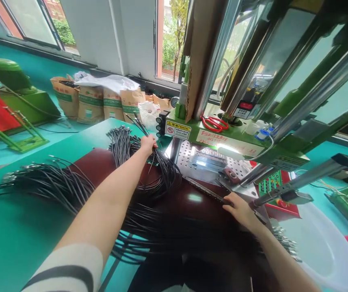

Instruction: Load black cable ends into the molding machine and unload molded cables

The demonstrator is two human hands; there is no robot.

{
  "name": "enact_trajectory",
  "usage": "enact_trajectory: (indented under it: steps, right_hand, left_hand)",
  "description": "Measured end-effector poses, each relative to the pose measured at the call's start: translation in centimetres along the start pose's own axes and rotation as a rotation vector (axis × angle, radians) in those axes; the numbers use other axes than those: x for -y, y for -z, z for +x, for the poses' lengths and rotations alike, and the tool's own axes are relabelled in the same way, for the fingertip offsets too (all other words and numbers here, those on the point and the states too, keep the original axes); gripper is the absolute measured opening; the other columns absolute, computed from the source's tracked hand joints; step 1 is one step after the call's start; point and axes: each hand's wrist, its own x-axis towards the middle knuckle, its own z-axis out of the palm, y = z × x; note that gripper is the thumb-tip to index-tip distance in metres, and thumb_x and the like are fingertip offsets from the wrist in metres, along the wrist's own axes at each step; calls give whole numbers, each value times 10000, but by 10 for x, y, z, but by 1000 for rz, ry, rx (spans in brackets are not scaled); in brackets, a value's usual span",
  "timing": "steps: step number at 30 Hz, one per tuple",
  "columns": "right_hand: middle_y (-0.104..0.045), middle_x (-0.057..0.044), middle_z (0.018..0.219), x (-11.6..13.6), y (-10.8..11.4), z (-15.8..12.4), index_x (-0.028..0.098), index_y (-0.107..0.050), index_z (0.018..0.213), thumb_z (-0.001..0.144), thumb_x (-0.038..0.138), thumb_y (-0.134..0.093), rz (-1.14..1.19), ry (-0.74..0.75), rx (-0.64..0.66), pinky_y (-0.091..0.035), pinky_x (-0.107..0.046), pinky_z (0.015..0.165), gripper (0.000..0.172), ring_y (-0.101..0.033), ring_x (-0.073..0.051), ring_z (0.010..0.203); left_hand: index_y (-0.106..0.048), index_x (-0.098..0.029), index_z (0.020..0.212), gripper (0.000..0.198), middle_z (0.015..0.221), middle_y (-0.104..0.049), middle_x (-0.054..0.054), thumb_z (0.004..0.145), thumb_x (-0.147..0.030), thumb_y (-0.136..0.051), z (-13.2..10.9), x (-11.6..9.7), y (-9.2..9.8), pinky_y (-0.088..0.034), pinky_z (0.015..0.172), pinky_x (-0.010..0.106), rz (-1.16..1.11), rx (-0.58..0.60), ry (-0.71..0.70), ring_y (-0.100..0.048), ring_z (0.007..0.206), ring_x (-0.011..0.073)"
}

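My left hand [148, 144] reaches forward and is closed round a bunch of thin black cables [125, 148] lying on the dark red mat [96, 162]. More black cables [55, 182] fan out across the green table to the left. My right hand [241, 209] rests with fingers curled on a long dark metal strip [207, 192] at the front of the machine's perforated steel plate [189, 156]. Whether it grips the strip I cannot tell.
A green press machine [237, 140] with steel columns stands ahead, red scissors [215, 123] on its base. A white tub [323, 247] sits at the lower right. Brown paper sacks [91, 103] line the floor by the window. A green stand [18, 134] is at the left.
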Motion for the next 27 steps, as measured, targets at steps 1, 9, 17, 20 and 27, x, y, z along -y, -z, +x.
enact_trajectory:
  steps: [1, 9, 17, 20, 27]
  right_hand:
    - [-579, -31, 886, 6, 2, -2, 196, -580, 870, 764, 266, -514, -151, 37, -5, -474, -311, 669, 143, -605, -184, 780]
    - [-571, -111, 1053, 118, 2, 27, 161, -554, 1044, 831, 295, -507, -404, 352, -116, -424, -351, 849, 256, -532, -241, 995]
    - [-510, -185, 1172, 190, -72, 126, 98, -408, 1257, 717, 567, -545, -42, 128, -12, -383, -425, 879, 729, -460, -318, 1105]
    - [-489, -176, 1208, 184, -86, 134, 105, -403, 1275, 755, 572, -489, 70, 113, -57, -344, -410, 931, 704, -423, -296, 1155]
    - [-474, -169, 1214, 187, -89, 132, 108, -411, 1275, 790, 548, -441, 135, 122, -90, -322, -400, 959, 655, -409, -278, 1162]
  left_hand:
    - [-406, -189, 602, 246, 358, -361, -66, 808, -318, -447, 4, 4, 5, -328, 386, 206, 61, 34, 25, -365, 316, 78]
    - [-605, -128, 663, 422, 525, -627, 90, 633, -549, -624, -1, -15, 61, -158, 340, 193, 436, 359, 181, -315, 316, 63]
    - [-522, -160, 481, 330, 407, -540, 6, 651, -435, -586, -82, -7, 67, -244, 379, 205, 747, 630, -133, -381, 357, 75]
    - [-475, -175, 553, 348, 414, -500, -26, 760, -451, -424, -99, -14, 80, -228, 356, 200, 623, 492, -164, -319, 318, 59]
    - [-457, -186, 679, 367, 533, -520, -4, 814, -479, -281, -48, -61, 121, -304, 381, 207, 630, 21, -332, -385, 357, 76]
